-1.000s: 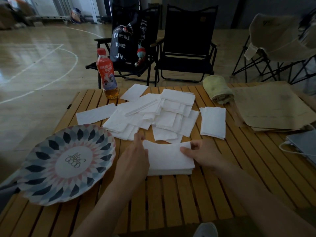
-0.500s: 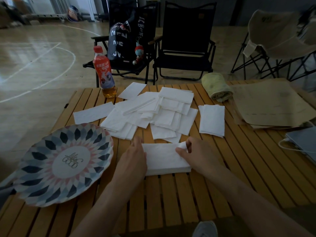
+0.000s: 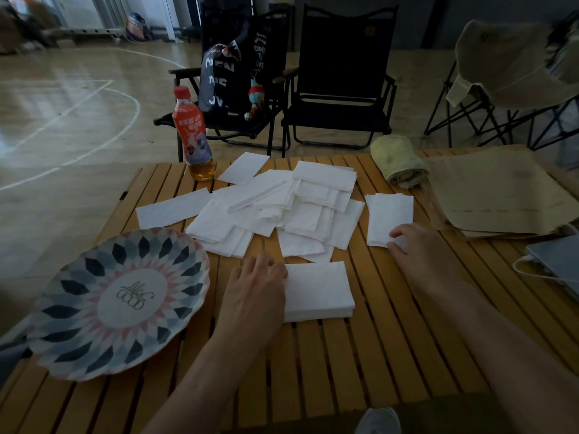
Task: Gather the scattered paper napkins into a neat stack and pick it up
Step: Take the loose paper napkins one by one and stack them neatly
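Note:
A squared stack of white napkins (image 3: 319, 291) lies on the slatted wooden table (image 3: 360, 355) in front of me. My left hand (image 3: 253, 296) rests flat against the stack's left edge, fingers straight. Off to the right, my right hand (image 3: 419, 255) pinches the near corner of a small separate pile of napkins (image 3: 390, 216). Behind the stack, a loose heap of several white napkins (image 3: 282, 208) spreads over the table's middle. One single napkin (image 3: 172, 208) lies at the left and another (image 3: 244, 167) near the bottle.
A patterned plate (image 3: 122, 302) sits at the near left. A red-capped drink bottle (image 3: 192, 136) stands at the back left. A rolled green towel (image 3: 399, 164), brown paper bags (image 3: 498, 189) and a laptop with cable (image 3: 560, 264) occupy the right. Folding chairs (image 3: 341, 89) stand behind.
My right hand left the near stack and moved right and back to the small pile, taking hold of its corner. My left hand stays at the stack's left edge.

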Demonstrator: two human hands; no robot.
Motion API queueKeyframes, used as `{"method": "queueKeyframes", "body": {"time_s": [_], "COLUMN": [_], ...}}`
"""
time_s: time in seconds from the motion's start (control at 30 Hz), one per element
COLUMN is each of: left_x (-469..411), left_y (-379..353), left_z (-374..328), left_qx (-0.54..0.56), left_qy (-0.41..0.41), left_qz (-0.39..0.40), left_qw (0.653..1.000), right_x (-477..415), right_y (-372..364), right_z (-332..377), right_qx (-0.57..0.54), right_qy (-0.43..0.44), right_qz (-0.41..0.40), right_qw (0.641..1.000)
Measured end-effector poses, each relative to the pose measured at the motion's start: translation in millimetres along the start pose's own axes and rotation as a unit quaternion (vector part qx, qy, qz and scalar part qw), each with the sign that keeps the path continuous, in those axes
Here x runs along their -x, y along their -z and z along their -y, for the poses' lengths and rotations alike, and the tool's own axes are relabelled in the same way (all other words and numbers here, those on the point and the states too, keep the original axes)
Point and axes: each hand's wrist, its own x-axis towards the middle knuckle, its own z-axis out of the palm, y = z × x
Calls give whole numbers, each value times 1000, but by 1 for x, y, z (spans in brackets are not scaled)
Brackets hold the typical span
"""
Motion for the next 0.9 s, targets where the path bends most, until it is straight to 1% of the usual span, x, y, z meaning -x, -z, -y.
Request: {"method": "queueKeyframes", "body": {"time_s": [0.1,0.4,0.57,0.7,0.8,0.9], "left_x": [2,3,2,2,2,2], "left_y": [-2,1,3,4,5,5], "left_z": [-1,-2,-2,-3,-3,-3], "left_qx": [27,49,52,49,47,57], "left_qy": [-3,-4,-1,1,3,5], "left_qz": [7,18,22,28,27,17], "left_qw": [1000,999,998,998,999,998], "right_x": [-2,-5,-7,-6,-2,13], "right_y": [-5,-7,0,13,25,34], "right_z": [-5,-6,-10,-2,16,41], "right_qx": [12,21,-5,-9,-60,-145], "right_qy": [17,20,-7,-22,13,56], "right_qz": [15,-8,4,-26,-26,14], "right_qw": [1000,1000,1000,999,998,988]}}
